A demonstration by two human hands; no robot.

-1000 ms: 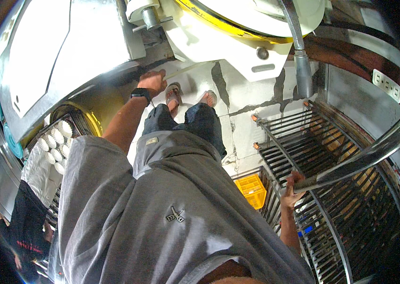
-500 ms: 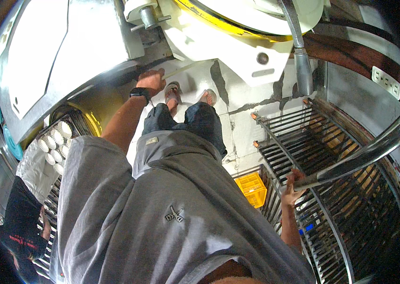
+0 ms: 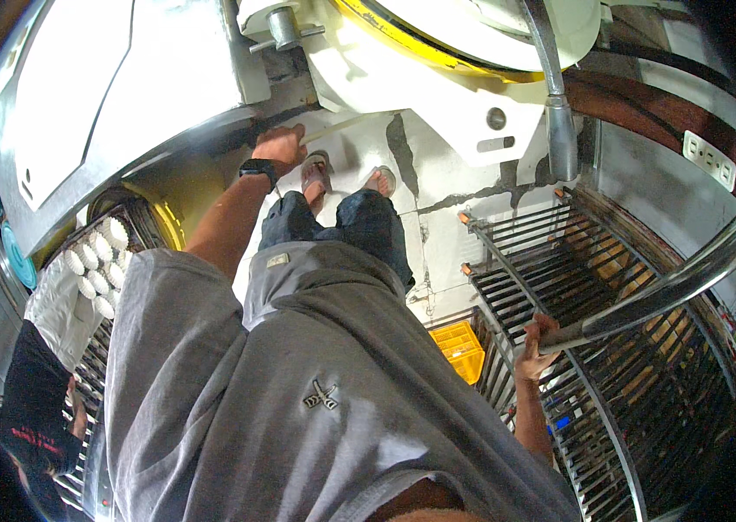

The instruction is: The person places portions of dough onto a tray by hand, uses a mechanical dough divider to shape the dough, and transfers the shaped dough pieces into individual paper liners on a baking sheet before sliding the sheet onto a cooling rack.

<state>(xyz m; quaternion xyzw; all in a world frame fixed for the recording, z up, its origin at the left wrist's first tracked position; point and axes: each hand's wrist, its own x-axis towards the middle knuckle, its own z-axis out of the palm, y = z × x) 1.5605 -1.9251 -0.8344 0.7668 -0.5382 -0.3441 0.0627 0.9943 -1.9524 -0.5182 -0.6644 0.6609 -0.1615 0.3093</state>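
Observation:
My left hand (image 3: 279, 148), with a dark watch on its wrist, is closed in front of the big pale machine (image 3: 438, 117). A thin pale stick (image 3: 333, 129) runs out from its fingers toward the machine's base. On the right, the fingers of my right hand (image 3: 533, 344) are curled round the near end of a thick, shiny metal bar (image 3: 646, 300). That bar crosses above a dark slatted metal rack (image 3: 551, 252) and reaches toward the right rim. My palm hides the very end of the bar.
At the left stands a white-topped machine (image 3: 159, 70), with fluted pale moulds (image 3: 98, 252) on a rack below. A co-worker in a dark shirt (image 3: 33, 391) is at lower left. A yellow crate (image 3: 459, 348) sits by the rack. A metal arm (image 3: 562, 130) hangs at upper right.
The view has shifted slightly, so the machine sits a little lower in it. Both hands keep nearly the same place and grip.

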